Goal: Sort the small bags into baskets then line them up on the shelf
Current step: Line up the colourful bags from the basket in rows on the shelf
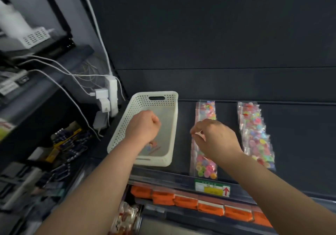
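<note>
- Left hand (pixel 143 125) clenched over the basket (pixel 127 118), seemingly empty; 1 bag (pixel 152 146) lies inside.
- Right hand (pixel 216 140) curls over the near row of bags (pixel 205 165) on the shelf (pixel 185 125), handy for picking; grip unclear.

Left hand (pixel 143 125) fisted over white basket (pixel 127 118); right hand (pixel 216 138) curled over nearer bag row (pixel 205 163) on shelf (pixel 227 125).

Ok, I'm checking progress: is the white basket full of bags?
No, most of the white basket's floor shows bare, with only one small bag visible, lying near its front wall.
</note>
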`<state>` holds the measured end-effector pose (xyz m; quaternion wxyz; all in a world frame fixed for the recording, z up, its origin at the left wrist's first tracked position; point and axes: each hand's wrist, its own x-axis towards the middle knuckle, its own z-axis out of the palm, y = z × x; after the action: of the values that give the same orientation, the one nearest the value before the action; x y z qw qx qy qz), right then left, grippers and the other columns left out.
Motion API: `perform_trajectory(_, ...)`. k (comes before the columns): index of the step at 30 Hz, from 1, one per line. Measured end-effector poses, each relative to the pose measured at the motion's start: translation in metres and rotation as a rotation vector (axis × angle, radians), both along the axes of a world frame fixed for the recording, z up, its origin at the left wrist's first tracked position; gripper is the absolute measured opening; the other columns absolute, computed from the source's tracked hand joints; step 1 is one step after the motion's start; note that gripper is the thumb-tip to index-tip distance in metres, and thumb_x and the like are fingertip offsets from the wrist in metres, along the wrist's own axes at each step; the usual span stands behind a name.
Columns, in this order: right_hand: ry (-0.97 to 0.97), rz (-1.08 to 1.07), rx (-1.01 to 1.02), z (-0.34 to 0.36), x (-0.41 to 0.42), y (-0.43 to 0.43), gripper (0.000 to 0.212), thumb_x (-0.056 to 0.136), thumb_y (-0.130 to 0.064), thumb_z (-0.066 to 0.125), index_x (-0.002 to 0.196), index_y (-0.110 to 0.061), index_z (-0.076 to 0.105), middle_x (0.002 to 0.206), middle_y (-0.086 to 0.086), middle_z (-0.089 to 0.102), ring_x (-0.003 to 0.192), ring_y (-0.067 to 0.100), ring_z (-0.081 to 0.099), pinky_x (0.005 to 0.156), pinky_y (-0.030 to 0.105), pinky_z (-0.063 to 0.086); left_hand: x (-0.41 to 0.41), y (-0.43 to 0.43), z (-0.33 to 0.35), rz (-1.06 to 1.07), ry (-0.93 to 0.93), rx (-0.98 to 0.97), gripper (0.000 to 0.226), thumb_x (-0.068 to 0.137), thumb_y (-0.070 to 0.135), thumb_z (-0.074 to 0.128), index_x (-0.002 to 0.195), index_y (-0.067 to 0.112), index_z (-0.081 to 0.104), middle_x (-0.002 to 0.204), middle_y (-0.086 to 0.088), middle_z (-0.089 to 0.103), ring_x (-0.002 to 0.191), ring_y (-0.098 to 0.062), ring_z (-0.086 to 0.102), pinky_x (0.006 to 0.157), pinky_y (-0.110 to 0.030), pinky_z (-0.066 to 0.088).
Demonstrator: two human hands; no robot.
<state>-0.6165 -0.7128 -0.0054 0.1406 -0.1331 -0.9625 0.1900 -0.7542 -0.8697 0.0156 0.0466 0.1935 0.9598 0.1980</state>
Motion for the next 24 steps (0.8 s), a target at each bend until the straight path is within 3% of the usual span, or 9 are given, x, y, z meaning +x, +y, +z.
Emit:
perform_trajectory(4,0.046,0.084,-0.066,0.001,-0.024,-0.027,0.018,0.089,-0.039,0.060,0.100,-0.028,0.070,0.095,-0.009,0.064,0.086,0.011,0.059,0.074,0.030,0.053,-0.022,-0.027,-0.020,-0.077,-0.131,-0.186,0.007,0.085,0.017,0.071,0.088,0.022,0.072,0.138,0.012,0.057,0.116,-0.013,0.059,0.101,-0.039,0.046)
perform_trajectory(7,0.004,0.115,-0.090,-0.004,-0.033,-0.037,0.022,0.087,-0.043,0.063,0.102,-0.028,0.070,0.095,-0.009,0.063,0.088,0.009,0.058,0.077,0.031,0.053,-0.021,-0.028,-0.027,-0.172,-0.205,-0.283,0.032,0.078,0.037,0.080,0.103,0.021,0.071,0.148,0.010,0.045,0.121,-0.014,0.053,0.102,-0.038,0.045)
perform_trajectory(11,-0.013,0.082,-0.148,-0.010,-0.033,-0.040,0.021,0.086,-0.043,0.063,0.101,-0.031,0.070,0.097,-0.012,0.061,0.088,0.006,0.058,0.075,0.029,0.054,-0.022,-0.026,-0.033,-0.255,-0.144,-0.399,0.022,0.074,0.047,0.080,0.084,0.029,0.072,0.157,0.005,0.032,0.133,-0.018,0.044,0.104,-0.041,0.044)
perform_trajectory(14,-0.022,0.061,-0.165,-0.010,-0.033,-0.040,0.020,0.086,-0.044,0.064,0.101,-0.032,0.070,0.098,-0.012,0.061,0.087,0.005,0.058,0.074,0.028,0.053,-0.025,-0.025,-0.037,-0.297,-0.048,-0.525,0.027,0.084,0.043,0.072,0.105,0.025,0.072,0.158,0.003,0.031,0.129,-0.019,0.049,0.099,-0.041,0.048)
perform_trajectory(16,-0.032,0.052,-0.178,-0.009,-0.033,-0.041,0.019,0.086,-0.044,0.064,0.100,-0.032,0.071,0.097,-0.012,0.061,0.085,0.004,0.058,0.073,0.027,0.054,-0.027,-0.025,-0.036,-0.321,0.012,-0.564,0.025,0.088,0.038,0.068,0.106,0.022,0.071,0.157,0.003,0.033,0.117,-0.019,0.058,0.090,-0.040,0.053)
perform_trajectory(18,-0.053,0.051,-0.184,-0.008,-0.034,-0.041,0.017,0.086,-0.043,0.065,0.099,-0.033,0.071,0.097,-0.013,0.061,0.084,0.003,0.057,0.073,0.027,0.054,-0.033,-0.028,-0.031,-0.280,0.039,-0.447,0.016,0.089,0.040,0.064,0.087,0.025,0.067,0.139,0.005,0.055,0.101,-0.018,0.063,0.080,-0.037,0.054)
perform_trajectory(20,-0.039,0.041,-0.214,-0.009,-0.036,-0.040,0.013,0.086,-0.038,0.066,0.096,-0.031,0.072,0.096,-0.013,0.061,0.082,0.002,0.058,0.074,0.027,0.055,-0.038,-0.030,-0.020,-0.172,-0.001,-0.177,0.021,0.090,0.042,0.062,0.077,0.026,0.059,0.106,0.008,0.069,0.090,-0.017,0.065,0.075,-0.036,0.054)
perform_trajectory(22,0.028,-0.014,-0.316,-0.008,-0.038,-0.038,0.013,0.086,-0.033,0.067,0.098,-0.030,0.071,0.097,-0.013,0.064,0.082,0.000,0.058,0.076,0.022,0.054,-0.036,-0.026,-0.003,-0.076,-0.209,0.248,0.016,0.092,0.033,0.063,0.080,0.022,0.059,0.089,0.004,0.070,0.082,-0.016,0.069,0.072,-0.034,0.055)
perform_trajectory(24,0.051,-0.063,-0.603,-0.004,-0.037,-0.035,0.024,0.084,-0.033,0.070,0.107,-0.027,0.065,0.100,-0.014,0.065,0.090,-0.002,0.059,0.081,0.017,0.049,-0.023,-0.016,0.015,-0.074,-0.508,0.547,0.010,0.094,0.018,0.061,0.086,0.014,0.062,0.087,-0.001,0.072,0.077,-0.014,0.071,0.070,-0.033,0.053)
